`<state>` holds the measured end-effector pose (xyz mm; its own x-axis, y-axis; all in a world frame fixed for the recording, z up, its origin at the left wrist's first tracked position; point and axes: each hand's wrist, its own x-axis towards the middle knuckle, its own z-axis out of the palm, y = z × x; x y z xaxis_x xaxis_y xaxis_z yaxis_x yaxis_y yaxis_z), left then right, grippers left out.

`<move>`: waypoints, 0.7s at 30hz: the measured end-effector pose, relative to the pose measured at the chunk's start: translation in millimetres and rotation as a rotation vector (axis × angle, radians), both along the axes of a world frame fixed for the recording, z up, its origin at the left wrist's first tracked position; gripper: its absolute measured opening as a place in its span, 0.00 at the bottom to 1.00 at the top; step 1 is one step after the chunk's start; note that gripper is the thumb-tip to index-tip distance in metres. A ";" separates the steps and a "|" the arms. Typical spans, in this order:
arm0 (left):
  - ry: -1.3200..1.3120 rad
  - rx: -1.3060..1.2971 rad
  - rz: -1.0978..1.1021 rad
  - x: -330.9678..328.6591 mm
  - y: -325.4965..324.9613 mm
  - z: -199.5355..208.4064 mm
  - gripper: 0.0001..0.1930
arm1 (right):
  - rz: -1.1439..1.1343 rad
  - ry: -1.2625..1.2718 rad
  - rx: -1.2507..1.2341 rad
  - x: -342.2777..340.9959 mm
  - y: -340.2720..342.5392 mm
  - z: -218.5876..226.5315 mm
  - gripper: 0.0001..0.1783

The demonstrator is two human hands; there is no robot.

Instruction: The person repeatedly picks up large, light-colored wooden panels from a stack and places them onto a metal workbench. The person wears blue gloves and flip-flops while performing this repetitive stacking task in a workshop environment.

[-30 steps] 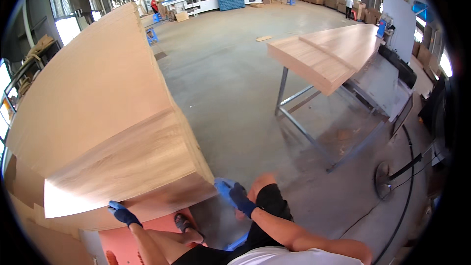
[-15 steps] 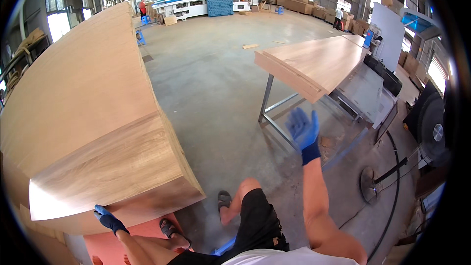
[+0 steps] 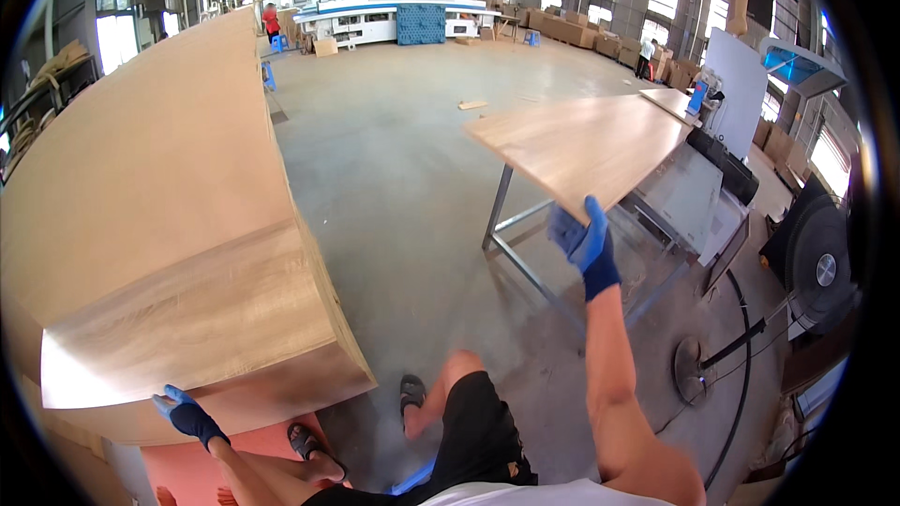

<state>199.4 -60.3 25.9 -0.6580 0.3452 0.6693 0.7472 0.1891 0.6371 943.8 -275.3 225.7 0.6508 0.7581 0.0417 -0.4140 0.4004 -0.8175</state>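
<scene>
My right hand (image 3: 584, 242), in a blue glove, holds the near corner of a wood-grain panel (image 3: 591, 145), thumb on top and fingers partly hidden below the edge. This panel lies on a metal-legged table (image 3: 500, 206) to the right. On the left is a tall stack of large sheets (image 3: 159, 159); a glossy wood-grain sheet (image 3: 206, 319) covers its near end. My gloved left hand (image 3: 187, 412) rests at that sheet's front edge with its fingers apart.
A standing fan (image 3: 816, 267) and a dark hose (image 3: 747, 356) are at the right. A red mat (image 3: 230, 454) lies below the stack. A long white machine (image 3: 394, 9) stands far back, with a person in red (image 3: 271, 21) nearby. Another person (image 3: 646, 56) stands far right.
My right hand has gone from open, short of the table, to gripping the panel's corner. The panel now juts nearer, and the layered board edges no longer show. My left hand stays at the sheet's edge.
</scene>
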 end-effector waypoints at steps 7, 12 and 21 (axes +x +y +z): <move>-1.134 -0.192 -1.437 247.8 -52.9 127.6 0.25 | 0.157 -0.083 -0.063 -176.1 -13.0 -2.5 0.23; -1.112 -0.666 -1.987 349.7 -165.1 193.6 0.21 | 0.504 -0.353 -0.320 -235.8 -58.8 -31.1 0.16; -0.750 -0.191 -1.924 239.7 -176.5 188.9 0.13 | -0.046 0.133 0.013 -73.6 -111.7 -25.7 0.34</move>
